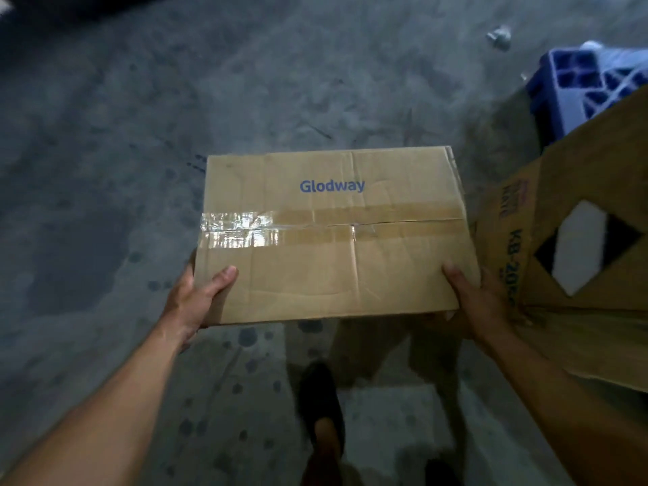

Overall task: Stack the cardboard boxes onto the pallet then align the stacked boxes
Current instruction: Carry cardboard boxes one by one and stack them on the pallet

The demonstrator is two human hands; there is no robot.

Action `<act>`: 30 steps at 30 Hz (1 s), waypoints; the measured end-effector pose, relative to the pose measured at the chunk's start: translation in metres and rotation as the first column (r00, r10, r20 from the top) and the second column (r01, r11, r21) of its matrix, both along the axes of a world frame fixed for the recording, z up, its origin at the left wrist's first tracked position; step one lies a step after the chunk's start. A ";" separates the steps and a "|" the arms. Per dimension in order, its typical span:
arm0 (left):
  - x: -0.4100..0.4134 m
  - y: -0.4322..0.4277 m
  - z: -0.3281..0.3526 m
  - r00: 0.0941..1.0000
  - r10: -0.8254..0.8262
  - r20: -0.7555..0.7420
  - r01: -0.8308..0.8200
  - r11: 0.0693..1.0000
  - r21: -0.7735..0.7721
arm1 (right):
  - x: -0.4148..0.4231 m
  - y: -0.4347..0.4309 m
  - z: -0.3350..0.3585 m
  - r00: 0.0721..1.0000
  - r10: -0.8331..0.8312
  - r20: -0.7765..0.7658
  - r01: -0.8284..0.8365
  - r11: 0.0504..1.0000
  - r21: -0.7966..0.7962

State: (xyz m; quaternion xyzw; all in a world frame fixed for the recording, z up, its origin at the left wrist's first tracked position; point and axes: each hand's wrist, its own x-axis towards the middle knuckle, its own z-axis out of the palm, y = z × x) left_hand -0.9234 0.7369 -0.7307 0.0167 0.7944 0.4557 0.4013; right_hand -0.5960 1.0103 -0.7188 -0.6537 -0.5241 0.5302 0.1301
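We carry the Glodway box [333,236], left hand [196,299] and right hand [473,303] gripping its near corners; next, probably rightward onto the blue pallet [589,85].

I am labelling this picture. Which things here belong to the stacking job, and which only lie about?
Job: Glodway box, gripped by left hand and right hand; larger box beside it; blue pallet.
Lying about: crumpled scrap; dark floor spots.

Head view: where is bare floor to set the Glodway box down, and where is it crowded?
Bare floor lies left of and beyond the Glodway box. Crowded on the right: large cardboard box and the blue pallet.
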 end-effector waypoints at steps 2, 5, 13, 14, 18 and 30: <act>0.017 -0.024 0.044 0.999 0.041 -0.030 -0.041 0.999 0.019 | 0.005 -0.008 0.031 0.998 0.055 -0.007 -0.055 0.998 0.021; 0.052 -0.063 0.111 0.990 0.119 -0.080 -0.116 0.992 0.039 | 0.019 -0.019 0.085 0.978 0.188 -0.093 -0.184 0.982 0.047; 0.229 -0.155 0.268 0.882 0.407 -0.236 -0.366 0.909 0.199 | 0.078 -0.046 0.208 0.833 0.496 -0.247 -0.466 0.868 0.172; 0.255 -0.167 0.282 0.857 0.451 -0.249 -0.402 0.888 0.224 | 0.086 -0.047 0.221 0.803 0.538 -0.257 -0.504 0.843 0.190; 0.346 -0.210 0.321 0.762 0.565 -0.315 -0.470 0.818 0.331 | 0.111 -0.061 0.282 0.675 0.680 -0.285 -0.620 0.733 0.280; 0.542 -0.298 0.387 0.534 0.806 -0.257 -0.623 0.580 0.525 | 0.193 -0.139 0.384 0.419 0.875 -0.241 -0.751 0.483 0.450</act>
